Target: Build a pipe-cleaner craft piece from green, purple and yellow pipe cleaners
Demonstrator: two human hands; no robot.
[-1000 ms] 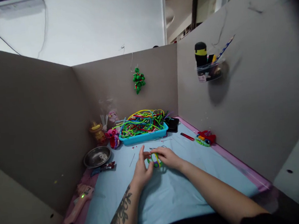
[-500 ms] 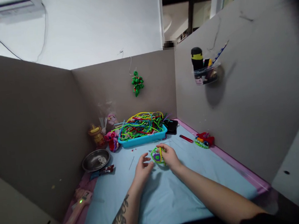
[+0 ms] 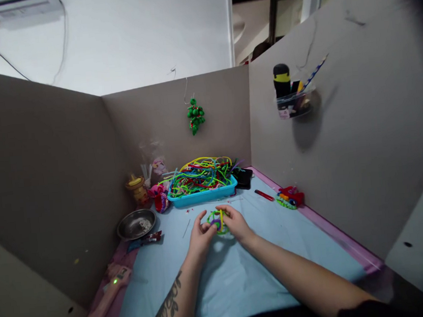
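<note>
My left hand [image 3: 200,238] and my right hand [image 3: 238,225] meet over the middle of the blue cloth, around a small pipe-cleaner piece [image 3: 217,223]. It is a rounded form of bright green loops with purple in the centre and a yellow strand down its right part. The right hand pinches its upper right edge. From the left, the other thumb presses on the purple part, with that index finger raised and curved beside it. Fingers cover some of the piece. A thin metal needle-like rod [image 3: 186,228] lies left of my hands.
Beyond my hands stands a blue tray [image 3: 203,197] heaped with pipe cleaners [image 3: 201,174]. To the left are a metal bowl [image 3: 127,228] with small pale bits and a pink glue gun [image 3: 108,296]. A red cutter [image 3: 264,195] and a colourful piece [image 3: 291,197] lie right. Grey partitions enclose the table.
My left hand has closed in from beside the pipe-cleaner piece and now grips its left part. The piece has shifted slightly left, with the right hand still on it.
</note>
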